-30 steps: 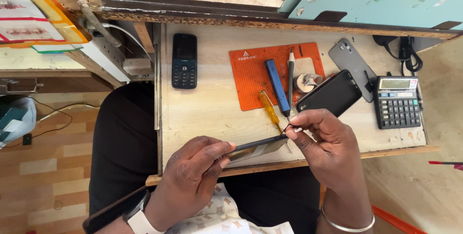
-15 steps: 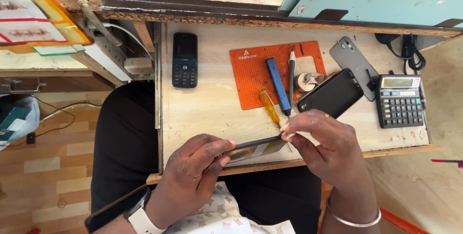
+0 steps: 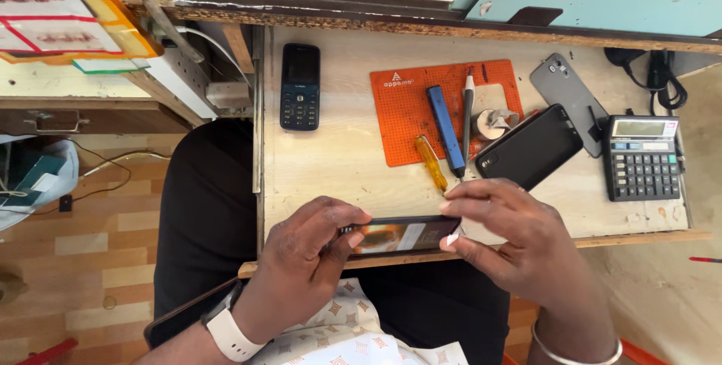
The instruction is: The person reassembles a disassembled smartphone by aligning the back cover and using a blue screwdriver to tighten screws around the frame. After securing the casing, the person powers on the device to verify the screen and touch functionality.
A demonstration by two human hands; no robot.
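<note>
My left hand (image 3: 304,260) and right hand (image 3: 511,241) grasp a slim black glossy smartphone (image 3: 402,233) by its ends. It sits just below the orange perforated rubber mat (image 3: 406,109).

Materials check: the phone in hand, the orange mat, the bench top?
Phone, gripped by left hand and right hand: glossy face, likely glass, since it mirrors light; dark frame, metal or plastic unclear. Orange mat: matte, dotted texture, looks like silicone or rubber. Bench top: pale, scuffed board, probably plywood or laminate; its front edge shows raw wood.

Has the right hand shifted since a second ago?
Yes. The right hand slid toward the near table edge, away from the yellow screwdriver, gripping the smartphone.
</note>
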